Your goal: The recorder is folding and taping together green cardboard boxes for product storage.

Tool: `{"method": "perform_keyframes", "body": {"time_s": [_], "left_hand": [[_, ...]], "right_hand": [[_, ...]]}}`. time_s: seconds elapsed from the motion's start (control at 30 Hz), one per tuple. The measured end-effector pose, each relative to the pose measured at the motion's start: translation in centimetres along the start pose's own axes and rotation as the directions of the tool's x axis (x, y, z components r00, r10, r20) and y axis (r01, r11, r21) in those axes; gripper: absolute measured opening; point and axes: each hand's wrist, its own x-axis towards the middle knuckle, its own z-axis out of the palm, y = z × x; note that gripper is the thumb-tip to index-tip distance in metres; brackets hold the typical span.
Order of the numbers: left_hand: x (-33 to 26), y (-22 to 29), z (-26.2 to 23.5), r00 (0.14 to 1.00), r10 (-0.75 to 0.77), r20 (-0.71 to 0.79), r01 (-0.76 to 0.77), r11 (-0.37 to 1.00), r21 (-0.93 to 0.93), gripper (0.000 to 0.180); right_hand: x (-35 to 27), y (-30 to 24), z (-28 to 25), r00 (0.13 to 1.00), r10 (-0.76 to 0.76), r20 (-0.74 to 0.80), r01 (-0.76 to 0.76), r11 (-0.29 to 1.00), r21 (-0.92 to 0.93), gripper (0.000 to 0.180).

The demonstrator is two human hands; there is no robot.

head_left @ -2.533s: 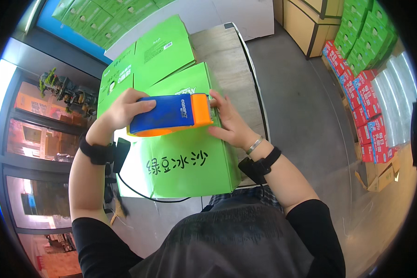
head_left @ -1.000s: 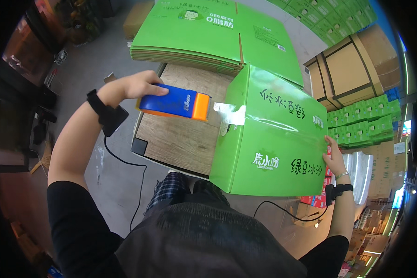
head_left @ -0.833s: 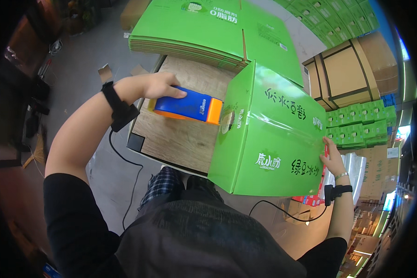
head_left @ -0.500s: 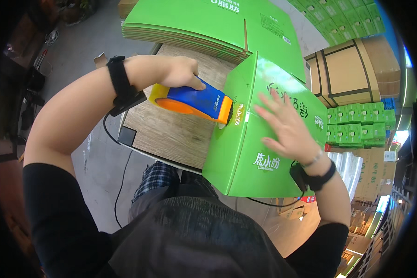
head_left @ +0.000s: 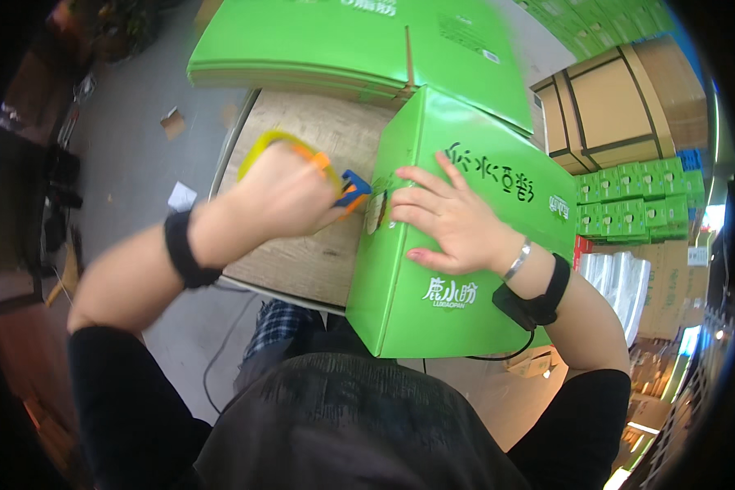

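A green carton (head_left: pixel 482 331) with white and black lettering stands on the wood-topped table (head_left: pixel 310 265). My left hand (head_left: pixel 290 192) is closed around a blue and orange tape dispenser (head_left: pixel 353 194) with a yellow rim. Its blue front end is close to the carton's left side; whether it touches cannot be made out. The hand hides most of the dispenser and is slightly blurred. With fingers spread, my right hand (head_left: pixel 453 216) lies on the upper face of the carton, near its left edge.
Flattened green cartons (head_left: pixel 302 41) are stacked at the table's far side. A brown strapped box (head_left: pixel 616 106) and rows of small green boxes (head_left: pixel 629 204) stand to the right. A black cable (head_left: pixel 220 351) trails at the left, where paper scraps (head_left: pixel 181 196) lie on the floor.
My left hand has turned and come lower with the tape dispenser, which now shows mostly its rim and front end. My right hand has moved left and settled on the carton.
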Motion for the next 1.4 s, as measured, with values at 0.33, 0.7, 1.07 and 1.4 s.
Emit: {"method": "perform_keyframes", "body": {"time_s": [0.33,0.7,1.07,1.4], "left_hand": [[-4.2,3.4,6.7,0.926,-0.334,-0.175,0.338,0.941,-0.007,0.063],[4.9,10.5,1.0,0.884,-0.377,0.276,0.337,0.106,-0.935,0.075],[4.2,11.1,2.7,0.85,-0.245,0.467,0.323,-0.458,-0.828,0.055],[4.2,11.2,1.3,0.733,-0.188,0.653,0.583,-0.321,-0.747,0.063]], "right_hand": [[-1.0,-2.0,0.2,0.965,0.258,-0.055,-0.264,0.937,-0.23,0.071],[-10.0,1.8,-0.2,0.981,0.157,0.119,-0.154,0.988,-0.028,0.064],[-32.0,5.5,3.5,0.835,0.485,-0.261,-0.381,0.85,0.364,0.046],[-32.4,5.1,4.2,0.74,0.499,-0.451,-0.355,0.859,0.368,0.046]]}}
